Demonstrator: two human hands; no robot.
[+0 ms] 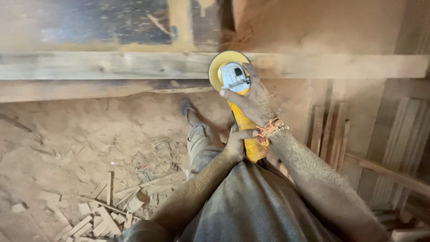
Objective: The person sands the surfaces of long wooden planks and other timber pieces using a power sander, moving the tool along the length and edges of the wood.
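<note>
The grinder (239, 105) was a yellow tool with a grey head, and its long axis ran up and away from the person, from the belly toward the plank (134, 65). Its head pointed at the plank, leaning slightly left. The yellow disc (221, 62) at the head lay against the plank's near edge, over the middle of the long horizontal board.

The right hand (251, 101) was closed over the front of the grinder, just behind the grey head, with fingers spread across the top. An orange cord (271, 129) was tied round that wrist. The left hand (237, 143) was wrapped round the rear of the yellow body, close to the shirt (251, 201), thumb laid across it. Both forearms were coated in sawdust.

Below the plank, 1 foot (188, 107) stood on the dusty floor (67, 143). Wood offcuts (96, 219) lay scattered at the lower left. Several slats (329, 130) leaned upright at the right, just beside the right forearm. Sawdust hung in the air above the plank at the upper right.
</note>
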